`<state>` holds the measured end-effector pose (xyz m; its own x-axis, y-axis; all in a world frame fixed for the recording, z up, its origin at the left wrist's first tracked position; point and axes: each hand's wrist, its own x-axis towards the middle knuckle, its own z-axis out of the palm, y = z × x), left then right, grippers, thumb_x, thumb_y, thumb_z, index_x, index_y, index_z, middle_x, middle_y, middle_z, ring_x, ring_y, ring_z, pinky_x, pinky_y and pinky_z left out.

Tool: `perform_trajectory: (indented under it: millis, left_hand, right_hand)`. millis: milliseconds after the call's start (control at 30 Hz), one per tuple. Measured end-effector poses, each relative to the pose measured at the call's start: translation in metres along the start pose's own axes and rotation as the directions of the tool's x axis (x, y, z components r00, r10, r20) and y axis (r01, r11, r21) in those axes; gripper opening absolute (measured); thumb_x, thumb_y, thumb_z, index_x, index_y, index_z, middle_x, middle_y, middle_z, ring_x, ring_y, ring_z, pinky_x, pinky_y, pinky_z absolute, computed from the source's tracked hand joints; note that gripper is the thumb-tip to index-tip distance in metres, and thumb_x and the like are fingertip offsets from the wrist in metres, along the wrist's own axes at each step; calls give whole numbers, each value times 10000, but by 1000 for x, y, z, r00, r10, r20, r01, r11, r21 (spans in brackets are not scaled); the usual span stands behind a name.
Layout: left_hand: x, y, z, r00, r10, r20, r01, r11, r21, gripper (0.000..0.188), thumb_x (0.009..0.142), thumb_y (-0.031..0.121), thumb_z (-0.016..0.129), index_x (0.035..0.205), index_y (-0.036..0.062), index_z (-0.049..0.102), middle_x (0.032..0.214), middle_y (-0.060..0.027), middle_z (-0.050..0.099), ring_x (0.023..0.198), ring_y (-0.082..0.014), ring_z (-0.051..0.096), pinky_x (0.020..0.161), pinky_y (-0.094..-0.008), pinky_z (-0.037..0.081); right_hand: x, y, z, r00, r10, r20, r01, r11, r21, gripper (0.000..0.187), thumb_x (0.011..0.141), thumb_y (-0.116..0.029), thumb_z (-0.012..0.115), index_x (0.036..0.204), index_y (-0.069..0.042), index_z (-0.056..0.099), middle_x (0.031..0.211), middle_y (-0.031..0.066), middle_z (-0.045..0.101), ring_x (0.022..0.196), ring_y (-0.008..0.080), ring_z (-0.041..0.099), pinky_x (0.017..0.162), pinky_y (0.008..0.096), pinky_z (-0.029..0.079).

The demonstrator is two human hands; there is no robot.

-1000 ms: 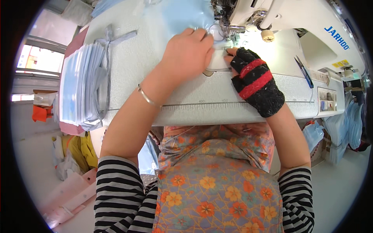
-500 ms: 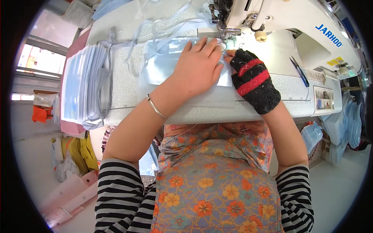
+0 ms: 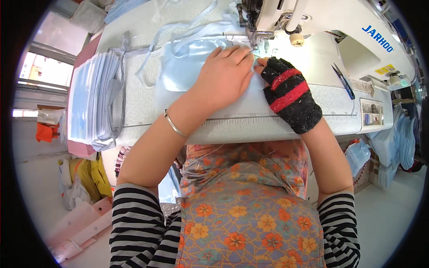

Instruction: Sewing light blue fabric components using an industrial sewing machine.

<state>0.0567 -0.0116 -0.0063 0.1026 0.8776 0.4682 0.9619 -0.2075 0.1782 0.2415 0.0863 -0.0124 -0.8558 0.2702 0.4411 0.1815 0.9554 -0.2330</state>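
The table (image 3: 138, 105) spans the upper view; the sewing machine (image 3: 333, 22) stands at one o'clock, its needle end toward the blue piece (image 3: 178, 73) at eleven. A stack (image 3: 87, 98) sits at ten, probably for easy reach. The left hand (image 3: 228, 73) lies palm down on the piece, fingers extended, not gripping, seemingly keeping it flat. The gloved right hand (image 3: 290, 96) curls fingertips at its edge near the needle, perhaps steadying it; I cannot tell whether they pinch. A tray (image 3: 371, 129) lies at three, snips (image 3: 344, 83) at two, apparently kept handy.

White glare on the tabletop (image 3: 315, 62)
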Motion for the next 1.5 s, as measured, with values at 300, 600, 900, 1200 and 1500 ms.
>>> perform_trajectory:
  millis: [300, 600, 900, 1200, 1500]
  left_hand:
    - [-4, -5, -7, 998, 60, -35, -61, 998, -35, 267, 780, 63, 633, 1044, 38, 665, 1122, -101, 649, 1096, -302, 624, 973, -466, 489]
    - [16, -25, 1, 991, 93, -98, -97, 994, -41, 241, 732, 7, 617, 963, 33, 682, 1038, -86, 660, 979, -289, 643, 878, -405, 517]
    - [17, -26, 2, 991, 83, -106, -88, 995, -42, 200, 736, 11, 624, 927, 40, 678, 1011, -81, 665, 970, -283, 644, 863, -400, 521]
    - [22, -38, -1, 990, 98, -98, -112, 983, -148, 208, 766, 84, 627, 963, 37, 679, 1086, -97, 675, 988, -307, 648, 849, -420, 530]
    - [46, -188, -69, 852, -455, 258, 346, 861, 373, 299, 838, 164, 600, 1111, 83, 689, 1136, -158, 681, 1032, -358, 638, 884, -444, 513]
  right_hand:
    - [5, -8, -6, 1000, -28, -7, 28, 1000, -10, 414, 784, 17, 595, 1198, -6, 613, 1236, 179, 616, 1145, 369, 582, 1004, 444, 474]
    - [10, -5, 2, 998, -21, -58, 18, 998, -52, 344, 837, 10, 598, 1180, -12, 611, 1207, 191, 620, 1103, 379, 592, 969, 450, 487]
    - [13, -5, 0, 998, -15, -62, 13, 999, -34, 358, 824, 20, 607, 1180, -18, 610, 1214, 193, 613, 1093, 381, 596, 966, 450, 490]
    - [10, -5, 1, 998, -18, -68, 14, 999, -50, 393, 791, 16, 615, 1178, -51, 636, 1255, 168, 612, 1120, 377, 592, 986, 456, 479]
    - [11, -6, -6, 996, 51, -71, -50, 998, 25, 267, 798, 37, 622, 1047, -45, 674, 1196, 170, 642, 1059, 372, 617, 940, 450, 500]
